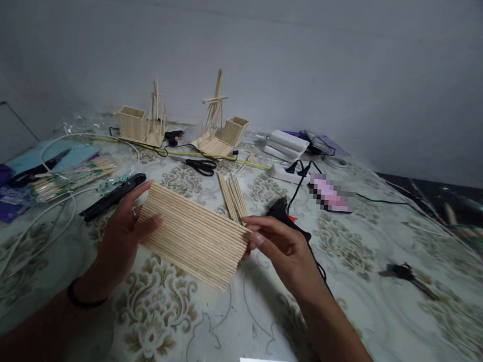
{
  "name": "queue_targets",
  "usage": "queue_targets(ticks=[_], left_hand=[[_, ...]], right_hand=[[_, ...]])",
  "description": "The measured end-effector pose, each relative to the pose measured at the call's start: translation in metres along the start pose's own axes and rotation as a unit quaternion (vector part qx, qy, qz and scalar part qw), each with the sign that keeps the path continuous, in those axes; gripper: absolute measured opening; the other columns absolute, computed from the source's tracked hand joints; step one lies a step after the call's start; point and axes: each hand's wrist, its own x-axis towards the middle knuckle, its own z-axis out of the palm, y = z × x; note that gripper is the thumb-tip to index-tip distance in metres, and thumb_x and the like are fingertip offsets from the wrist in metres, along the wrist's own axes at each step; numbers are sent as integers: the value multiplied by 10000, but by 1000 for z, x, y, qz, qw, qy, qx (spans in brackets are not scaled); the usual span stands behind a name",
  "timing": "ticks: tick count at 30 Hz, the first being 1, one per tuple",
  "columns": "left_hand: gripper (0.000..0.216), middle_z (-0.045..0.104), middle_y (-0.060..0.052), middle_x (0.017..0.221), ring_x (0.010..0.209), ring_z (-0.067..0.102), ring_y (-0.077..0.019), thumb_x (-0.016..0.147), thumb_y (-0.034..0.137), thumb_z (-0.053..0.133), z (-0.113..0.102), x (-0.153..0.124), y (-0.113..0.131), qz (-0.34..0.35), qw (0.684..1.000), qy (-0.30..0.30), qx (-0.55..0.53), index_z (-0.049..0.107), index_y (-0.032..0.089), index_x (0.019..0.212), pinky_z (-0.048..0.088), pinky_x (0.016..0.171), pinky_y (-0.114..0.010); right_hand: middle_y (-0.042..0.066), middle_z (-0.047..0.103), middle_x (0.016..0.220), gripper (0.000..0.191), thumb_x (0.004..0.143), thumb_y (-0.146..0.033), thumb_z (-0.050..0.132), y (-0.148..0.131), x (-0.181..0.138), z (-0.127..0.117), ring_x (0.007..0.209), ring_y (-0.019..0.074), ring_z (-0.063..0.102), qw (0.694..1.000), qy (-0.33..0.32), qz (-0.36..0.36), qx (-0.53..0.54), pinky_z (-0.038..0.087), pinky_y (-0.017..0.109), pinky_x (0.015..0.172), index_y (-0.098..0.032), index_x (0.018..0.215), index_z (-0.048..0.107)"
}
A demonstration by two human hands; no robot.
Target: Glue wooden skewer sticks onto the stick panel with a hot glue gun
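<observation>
Both hands hold a flat panel of thin wooden sticks [193, 234] glued side by side, lifted slightly above the table. My left hand [122, 233] grips its left edge, thumb on top and fingers behind. My right hand [280, 245] pinches its right edge with the fingertips. Just behind the panel lies a small bundle of loose sticks [232, 196]. A black glue gun [283, 212] rests behind my right hand, its cord running under my wrist.
Two stick models [139, 124] [220, 132] stand at the back. Black scissors [201, 165], a power strip [290, 173], white boxes [286, 144], a black tool [112, 196], packets of sticks [72, 176], white cables [33, 226] and keys [405, 273] lie on the patterned tablecloth [163, 320].
</observation>
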Motion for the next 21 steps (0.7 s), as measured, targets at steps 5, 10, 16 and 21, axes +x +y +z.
queue_targets(ticks=[5,10,16,21], left_hand=[[738,815,-12,999,811,698,-214,814,407,869,-1,-2,-3,13,1000,-16,6,610,271,1492,541,693,-284],[699,804,0,977,808,672,-203,813,383,876,-2,-5,-4,32,999,1,7,630,288,1461,527,684,-272],[680,800,-5,955,793,654,-204,813,384,889,0,-7,-3,30,1000,2,-7,652,305,1446,517,684,-276],[687,799,-2,980,811,669,-200,813,368,892,0,-6,-6,20,999,-5,-27,649,312,1453,521,691,-265]], right_hand=[[50,845,1058,293,876,-417,879,-1,-2,8,882,184,783,998,8,10,-63,632,257,759,-304,1145,857],[63,858,1145,269,927,-403,821,-2,-5,10,918,191,801,997,-8,12,-77,629,262,783,-299,1173,859],[59,873,1091,263,940,-343,793,-5,-5,11,826,179,798,992,-13,-14,-124,618,244,702,-289,1189,862],[57,875,1075,248,940,-284,780,-10,-4,11,910,203,820,988,-15,-36,-150,640,254,772,-264,1171,867]])
